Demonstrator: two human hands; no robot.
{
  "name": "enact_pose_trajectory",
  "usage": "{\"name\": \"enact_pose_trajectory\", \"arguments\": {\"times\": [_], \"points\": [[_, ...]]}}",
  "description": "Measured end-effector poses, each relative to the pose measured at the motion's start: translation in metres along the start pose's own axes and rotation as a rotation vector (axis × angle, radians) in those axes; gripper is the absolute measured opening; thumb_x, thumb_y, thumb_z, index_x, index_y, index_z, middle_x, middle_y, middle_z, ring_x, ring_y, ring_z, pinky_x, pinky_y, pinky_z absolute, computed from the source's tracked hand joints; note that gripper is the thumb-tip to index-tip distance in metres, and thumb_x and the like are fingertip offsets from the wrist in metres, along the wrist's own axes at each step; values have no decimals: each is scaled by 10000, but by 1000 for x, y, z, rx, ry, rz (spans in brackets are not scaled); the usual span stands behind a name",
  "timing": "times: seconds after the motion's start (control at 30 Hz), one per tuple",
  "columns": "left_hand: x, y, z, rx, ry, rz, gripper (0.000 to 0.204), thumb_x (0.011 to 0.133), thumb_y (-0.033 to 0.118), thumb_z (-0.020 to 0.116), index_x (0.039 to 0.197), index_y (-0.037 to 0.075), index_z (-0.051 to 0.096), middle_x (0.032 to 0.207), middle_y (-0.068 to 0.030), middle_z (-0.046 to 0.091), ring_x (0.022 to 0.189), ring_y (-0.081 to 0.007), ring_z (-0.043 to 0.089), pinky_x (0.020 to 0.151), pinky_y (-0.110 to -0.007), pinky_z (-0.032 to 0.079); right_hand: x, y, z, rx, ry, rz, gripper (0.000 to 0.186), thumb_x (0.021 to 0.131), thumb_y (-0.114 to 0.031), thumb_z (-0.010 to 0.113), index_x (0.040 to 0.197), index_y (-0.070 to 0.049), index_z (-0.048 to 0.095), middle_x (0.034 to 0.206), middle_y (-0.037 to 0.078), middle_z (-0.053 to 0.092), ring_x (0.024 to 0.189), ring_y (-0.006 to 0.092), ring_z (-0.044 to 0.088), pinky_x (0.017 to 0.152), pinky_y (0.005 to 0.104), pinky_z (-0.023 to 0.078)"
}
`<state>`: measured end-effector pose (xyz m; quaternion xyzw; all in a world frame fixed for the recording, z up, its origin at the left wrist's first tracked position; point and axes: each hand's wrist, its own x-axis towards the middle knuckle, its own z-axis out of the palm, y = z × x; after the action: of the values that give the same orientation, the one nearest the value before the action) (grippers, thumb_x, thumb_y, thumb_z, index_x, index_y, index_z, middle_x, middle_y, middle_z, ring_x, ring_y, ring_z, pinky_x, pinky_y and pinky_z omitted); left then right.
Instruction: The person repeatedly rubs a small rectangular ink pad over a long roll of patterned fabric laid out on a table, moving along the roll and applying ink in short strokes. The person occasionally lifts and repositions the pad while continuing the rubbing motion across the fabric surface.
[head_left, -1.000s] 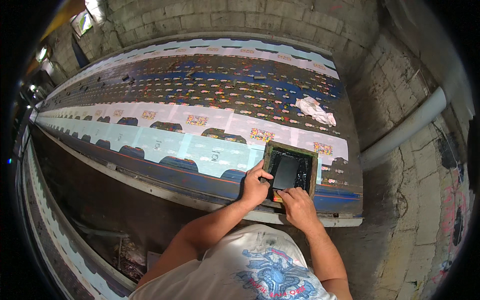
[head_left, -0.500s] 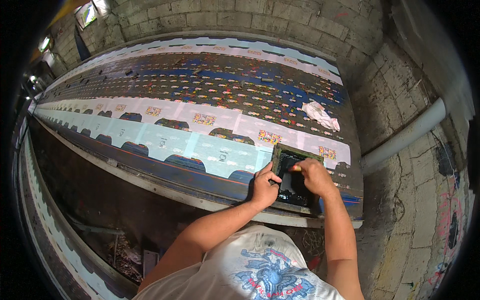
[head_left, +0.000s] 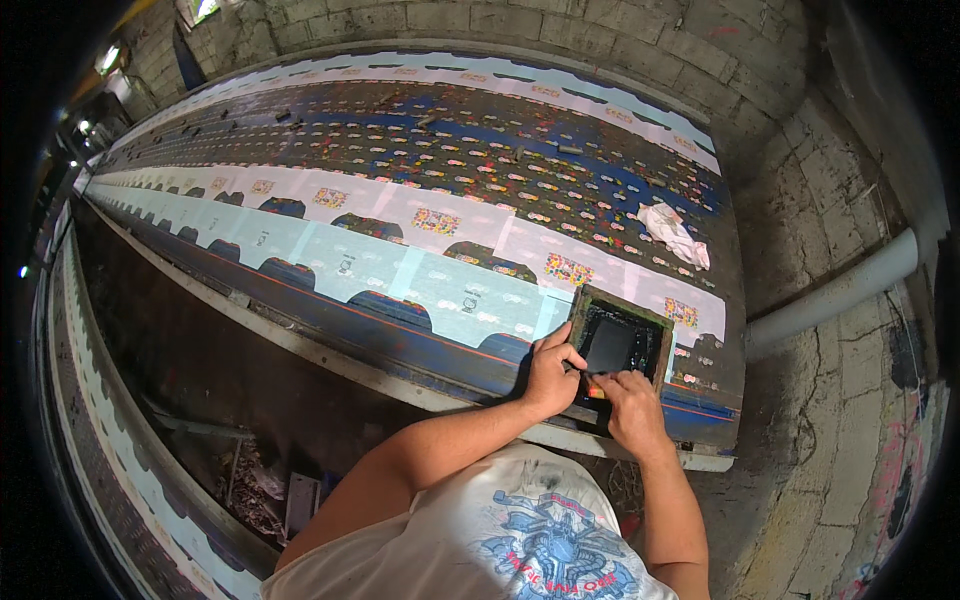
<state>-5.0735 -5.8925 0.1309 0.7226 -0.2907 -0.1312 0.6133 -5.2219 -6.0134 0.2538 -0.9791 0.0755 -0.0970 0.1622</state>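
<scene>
A small wooden screen-printing frame [head_left: 627, 304] lies at the table's near right end, over the light blue cut fabric piece there. Dark ink [head_left: 612, 345] covers the mesh inside it. My left hand [head_left: 553, 376] grips the frame's left side, fingers curled over the rim. At the near end of the frame, my right hand [head_left: 632, 408] is closed around a squeegee [head_left: 597, 389], of which a small yellow-orange part shows. The squeegee's blade is mostly hidden under my fingers. To the left lies a light blue fabric piece [head_left: 490, 318] with a small dark outline print.
The long printing table [head_left: 720, 290] runs away to the far left. Pink fabric pieces [head_left: 520, 235] with colourful prints lie in a row behind the blue ones. A crumpled white cloth [head_left: 672, 236] sits at the right. A grey pipe [head_left: 840, 287] slants along the block wall [head_left: 830, 360].
My right hand has drawn the squeegee toward me, from the far part of the frame to its near end. My left hand stays on the frame. The view has shifted slightly.
</scene>
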Motion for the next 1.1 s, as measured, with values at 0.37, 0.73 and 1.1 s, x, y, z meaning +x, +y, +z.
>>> {"name": "enact_pose_trajectory", "arguments": {"times": [0.37, 0.73, 1.1], "points": [[2, -1, 1, 8, -4, 34, 226, 786, -114, 764, 857, 101, 766, 1694, -289, 577, 1490, -476, 567, 1265, -504, 424, 80, 73, 4, 33, 156, 63, 498, 812, 134, 638, 1253, -20, 811, 1072, 221, 756, 1098, 454, 696, 978, 541, 565], [-2, 7, -5, 23, 16, 23, 213, 784, -93, 751, 885, 94, 757, 1673, -281, 604, 1451, -482, 596, 1247, -498, 445, -6, -6, 6, -44, 66, 22, 526, 804, 75, 726, 1305, -52, 824, 1081, 159, 751, 1030, 379, 701, 917, 492, 548], [1, 35, -9, 2, -14, -6, 250, 774, -112, 785, 929, 76, 727, 1685, -238, 616, 1477, -378, 630, 1183, -434, 516, -47, 63, -37, 167, 199, -79, 450, 941, -298, 870, 1303, -37, 814, 1348, 186, 765, 1312, 417, 681, 1111, 547, 514]]}}
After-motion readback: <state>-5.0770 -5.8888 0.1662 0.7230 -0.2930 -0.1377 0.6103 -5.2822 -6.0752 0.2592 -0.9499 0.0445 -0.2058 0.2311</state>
